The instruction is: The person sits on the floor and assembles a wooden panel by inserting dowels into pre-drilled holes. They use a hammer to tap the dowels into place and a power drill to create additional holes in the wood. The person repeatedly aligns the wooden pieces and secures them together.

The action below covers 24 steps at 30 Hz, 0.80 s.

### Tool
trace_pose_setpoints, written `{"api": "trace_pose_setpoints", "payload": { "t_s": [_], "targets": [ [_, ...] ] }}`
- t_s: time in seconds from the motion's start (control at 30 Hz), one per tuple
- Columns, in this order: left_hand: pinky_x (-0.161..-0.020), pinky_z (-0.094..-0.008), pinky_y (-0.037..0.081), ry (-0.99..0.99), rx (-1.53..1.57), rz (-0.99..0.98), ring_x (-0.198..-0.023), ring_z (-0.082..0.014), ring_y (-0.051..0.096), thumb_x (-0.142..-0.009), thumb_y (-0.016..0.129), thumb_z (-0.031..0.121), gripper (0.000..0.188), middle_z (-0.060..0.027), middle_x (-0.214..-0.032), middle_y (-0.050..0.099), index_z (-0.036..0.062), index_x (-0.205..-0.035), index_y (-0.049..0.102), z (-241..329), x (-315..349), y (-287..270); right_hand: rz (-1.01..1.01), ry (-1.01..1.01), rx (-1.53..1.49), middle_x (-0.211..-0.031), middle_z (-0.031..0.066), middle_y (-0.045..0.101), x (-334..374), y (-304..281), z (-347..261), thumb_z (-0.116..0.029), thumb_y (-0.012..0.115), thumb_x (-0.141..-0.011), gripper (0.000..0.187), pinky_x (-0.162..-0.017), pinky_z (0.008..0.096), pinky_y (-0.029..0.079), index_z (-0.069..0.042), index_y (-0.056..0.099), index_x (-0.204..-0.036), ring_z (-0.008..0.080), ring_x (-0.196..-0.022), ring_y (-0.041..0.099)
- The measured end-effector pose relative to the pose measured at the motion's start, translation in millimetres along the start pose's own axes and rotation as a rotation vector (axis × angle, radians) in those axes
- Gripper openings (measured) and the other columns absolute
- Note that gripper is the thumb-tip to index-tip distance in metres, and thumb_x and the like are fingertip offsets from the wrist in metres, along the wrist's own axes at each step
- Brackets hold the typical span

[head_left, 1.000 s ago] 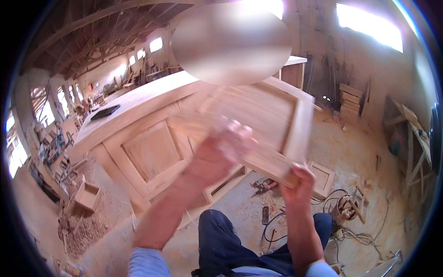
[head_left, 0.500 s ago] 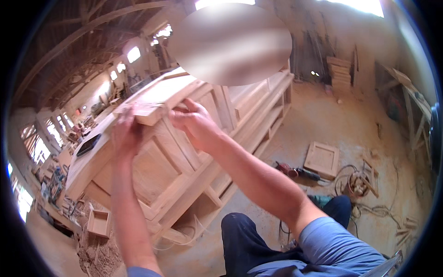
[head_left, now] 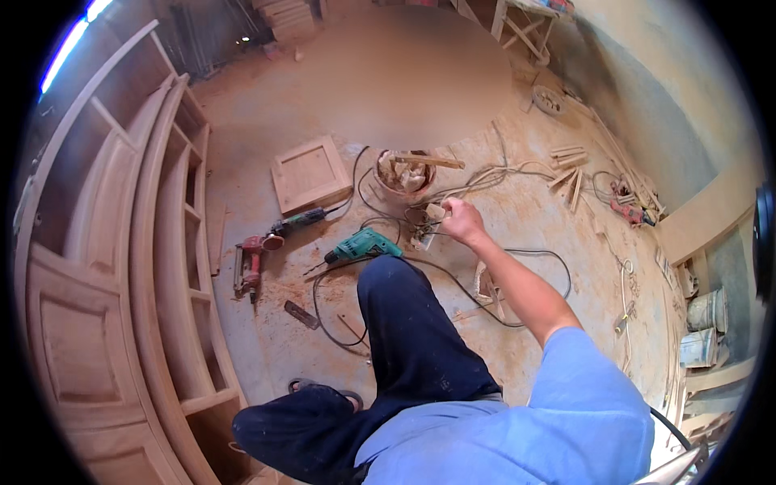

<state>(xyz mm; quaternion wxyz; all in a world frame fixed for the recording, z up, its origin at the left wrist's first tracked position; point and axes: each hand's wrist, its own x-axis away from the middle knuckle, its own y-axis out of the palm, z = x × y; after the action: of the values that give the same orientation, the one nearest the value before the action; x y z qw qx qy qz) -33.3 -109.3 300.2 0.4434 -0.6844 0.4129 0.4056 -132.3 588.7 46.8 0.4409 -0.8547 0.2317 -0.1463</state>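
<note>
My right hand (head_left: 463, 222) reaches out low over the floor, its fingers closed at a small pale, flat-sided piece (head_left: 436, 212); its kind is too small to make out. Just beyond it stands a round bucket (head_left: 404, 182) with crumpled pale scraps inside and a wooden stick across its rim. A teal power drill (head_left: 364, 245) lies nearer, beside my knee. Left of the drill are an angle grinder (head_left: 299, 220) and a red nail gun (head_left: 252, 263). My left hand is out of view.
Along the left stands a large unpainted wooden cabinet (head_left: 145, 242) with panels and open compartments. A square wooden door panel (head_left: 314, 176) lies on the dusty floor. Black cords (head_left: 517, 323) loop around my legs. Wood offcuts (head_left: 570, 174) and another red power tool (head_left: 630, 206) lie at the right.
Both hands were at the cabinet's top edge. My view has swung right and down to the floor; my right hand has left the cabinet for the bucket area, and my left has gone out of view.
</note>
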Motion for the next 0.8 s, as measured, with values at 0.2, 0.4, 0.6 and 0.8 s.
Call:
{"api": "trace_pose_setpoints", "payload": {
  "t_s": [0.2, 0.4, 0.6, 0.8],
  "targets": [
    [-0.095, -0.0541, 0.048, -0.053, 0.212, -0.011, -0.116, -0.0420, 0.058, -0.096, 0.065, 0.028, 0.044, -0.0208, -0.123, 0.065, -0.0006, -0.130, 0.060, 129.8, 64.6, 54.2, 0.111, -0.172, 0.500, -0.146, 0.0229, 0.051, -134.3, 69.3, 122.2, -0.003, 0.062, -0.075, 0.072, -0.114, 0.0422, 0.039, 0.002, 0.044, -0.145, 0.0355, -0.137, 0.048],
    [-0.095, -0.0562, 0.048, 0.011, 0.199, -0.571, -0.112, -0.0477, 0.059, -0.090, 0.070, 0.017, 0.043, -0.0271, -0.122, 0.063, -0.0037, -0.127, 0.062, 173.1, 71.1, 157.1, -0.096, -0.086, 0.598, -0.133, 0.0167, 0.059, -271.3, 113.5, 168.9, -0.005, 0.064, -0.078, 0.063, -0.108, 0.0505, 0.042, -0.006, 0.051, -0.139, 0.0349, -0.129, 0.053],
    [-0.094, -0.0510, 0.051, 0.106, 0.483, -0.874, -0.103, -0.0443, 0.063, -0.089, 0.066, 0.007, 0.036, -0.0253, -0.116, 0.067, -0.0039, -0.123, 0.065, 216.2, 64.0, 218.3, -0.116, -0.014, 0.643, -0.098, 0.0211, 0.071, -324.3, 100.5, 128.6, -0.013, 0.058, -0.079, 0.026, -0.088, 0.0515, 0.053, -0.007, 0.069, -0.102, 0.0402, -0.097, 0.068],
    [-0.099, -0.0429, 0.049, -0.530, 0.818, -1.252, -0.109, -0.0333, 0.063, -0.090, 0.061, 0.005, 0.036, -0.0186, -0.120, 0.067, -0.0046, -0.125, 0.062, 273.0, 56.2, 177.5, 0.069, -0.132, 0.789, -0.085, 0.0196, 0.071, -331.1, -28.7, 30.3, -0.010, 0.056, -0.080, 0.017, -0.081, 0.0508, 0.051, -0.008, 0.071, -0.089, 0.0378, -0.083, 0.069]
  ]
}}
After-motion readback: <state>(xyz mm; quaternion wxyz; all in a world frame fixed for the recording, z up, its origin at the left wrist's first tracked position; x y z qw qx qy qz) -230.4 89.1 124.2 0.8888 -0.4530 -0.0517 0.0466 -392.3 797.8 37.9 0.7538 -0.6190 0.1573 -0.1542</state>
